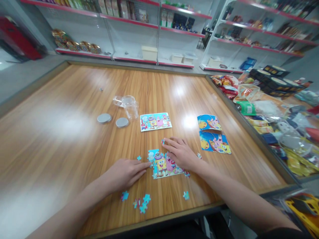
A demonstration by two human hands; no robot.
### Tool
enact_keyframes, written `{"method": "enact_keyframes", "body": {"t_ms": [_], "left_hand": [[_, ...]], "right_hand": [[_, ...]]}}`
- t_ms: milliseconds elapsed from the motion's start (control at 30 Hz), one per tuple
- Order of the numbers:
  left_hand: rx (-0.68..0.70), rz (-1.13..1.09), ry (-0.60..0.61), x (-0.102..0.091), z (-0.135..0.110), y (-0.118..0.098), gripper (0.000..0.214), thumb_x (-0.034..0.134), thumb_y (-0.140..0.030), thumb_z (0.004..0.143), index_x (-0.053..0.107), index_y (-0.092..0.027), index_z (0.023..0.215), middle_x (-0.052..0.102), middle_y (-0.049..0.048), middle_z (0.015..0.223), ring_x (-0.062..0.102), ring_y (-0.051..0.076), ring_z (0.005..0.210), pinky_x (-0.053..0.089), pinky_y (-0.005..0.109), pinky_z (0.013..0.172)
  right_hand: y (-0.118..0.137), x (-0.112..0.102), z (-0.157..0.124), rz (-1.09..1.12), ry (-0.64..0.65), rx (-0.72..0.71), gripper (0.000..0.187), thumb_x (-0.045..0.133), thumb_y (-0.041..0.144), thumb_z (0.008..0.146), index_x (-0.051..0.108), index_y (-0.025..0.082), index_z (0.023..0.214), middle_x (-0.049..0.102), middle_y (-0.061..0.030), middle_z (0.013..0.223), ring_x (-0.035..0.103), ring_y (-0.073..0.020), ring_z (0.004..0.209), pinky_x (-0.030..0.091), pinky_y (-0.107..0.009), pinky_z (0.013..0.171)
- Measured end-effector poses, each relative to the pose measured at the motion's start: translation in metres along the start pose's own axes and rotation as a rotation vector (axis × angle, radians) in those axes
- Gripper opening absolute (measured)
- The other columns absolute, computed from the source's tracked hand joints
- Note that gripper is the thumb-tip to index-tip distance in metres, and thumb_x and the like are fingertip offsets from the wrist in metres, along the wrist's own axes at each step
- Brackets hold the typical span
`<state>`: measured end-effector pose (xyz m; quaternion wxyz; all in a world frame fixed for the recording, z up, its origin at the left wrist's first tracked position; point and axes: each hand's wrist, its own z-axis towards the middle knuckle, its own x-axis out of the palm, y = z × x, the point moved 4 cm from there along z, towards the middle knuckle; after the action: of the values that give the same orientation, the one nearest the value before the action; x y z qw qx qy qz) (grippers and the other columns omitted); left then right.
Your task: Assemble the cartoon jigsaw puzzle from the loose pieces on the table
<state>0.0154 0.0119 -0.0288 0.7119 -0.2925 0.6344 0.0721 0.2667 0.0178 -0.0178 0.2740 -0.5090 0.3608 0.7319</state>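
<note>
A partly joined cartoon jigsaw lies on the wooden table near its front edge. My left hand rests flat beside the puzzle's left edge, fingers stretched toward it. My right hand lies over the puzzle's upper right part, and its fingertips touch a small puzzle piece there. Loose pieces lie in front of the puzzle, one more to the right. A reference picture card sits further back.
Two more joined puzzle sections lie to the right. A clear plastic cup and two round metal lids stand behind the card. Packets of snacks crowd a neighbouring table on the right. Shop shelves line the back.
</note>
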Motion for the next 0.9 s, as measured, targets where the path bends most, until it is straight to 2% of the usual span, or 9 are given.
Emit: {"method": "enact_keyframes", "body": {"t_ms": [167,367,600,700,900], "left_hand": [[-0.014,0.018,-0.002,-0.0030,0.0015,-0.0037,0.034,0.045,-0.027,0.102,0.060,-0.024,0.132,0.075,0.0051,0.092,0.072,0.019,0.075,0.053,0.027,0.060],[-0.033,0.021,-0.010,-0.0039,0.0014,-0.0055,0.033,0.046,-0.028,0.102,0.062,-0.025,0.131,0.075,0.0051,0.089,0.072,0.019,0.072,0.052,0.027,0.059],[-0.034,0.018,-0.019,-0.0043,0.0017,-0.0063,0.033,0.047,-0.027,0.102,0.061,-0.026,0.132,0.075,0.0049,0.091,0.072,0.019,0.074,0.052,0.028,0.060],[-0.035,0.019,-0.016,-0.0044,0.0016,-0.0062,0.033,0.047,-0.027,0.102,0.061,-0.026,0.132,0.075,0.0049,0.091,0.072,0.019,0.075,0.053,0.028,0.061],[-0.037,0.021,-0.005,-0.0048,0.0020,-0.0061,0.033,0.047,-0.027,0.102,0.061,-0.026,0.131,0.076,0.0051,0.093,0.073,0.019,0.077,0.053,0.028,0.062]], "right_hand": [[-0.0071,0.0005,0.0033,0.040,-0.053,0.000,0.018,0.060,0.026,0.097,0.070,0.024,0.111,0.069,-0.0054,0.124,0.051,-0.0285,0.119,0.042,-0.050,0.099],[-0.0086,0.0018,0.0033,0.063,-0.087,0.033,0.029,0.059,0.025,0.096,0.066,0.024,0.125,0.067,-0.0105,0.109,0.055,-0.0280,0.104,0.046,-0.047,0.090],[-0.0101,0.0041,0.0028,0.095,-0.091,0.020,0.014,0.058,0.025,0.098,0.070,0.021,0.105,0.067,-0.0099,0.116,0.056,-0.0268,0.108,0.044,-0.046,0.093],[-0.0087,0.0050,0.0033,0.111,-0.080,-0.004,0.014,0.055,0.025,0.100,0.069,0.022,0.097,0.070,-0.0075,0.115,0.057,-0.0248,0.107,0.043,-0.044,0.093],[-0.0062,0.0054,0.0035,0.110,-0.042,-0.012,0.017,0.054,0.022,0.100,0.069,0.022,0.108,0.070,-0.0072,0.104,0.057,-0.0246,0.101,0.043,-0.043,0.091]]}}
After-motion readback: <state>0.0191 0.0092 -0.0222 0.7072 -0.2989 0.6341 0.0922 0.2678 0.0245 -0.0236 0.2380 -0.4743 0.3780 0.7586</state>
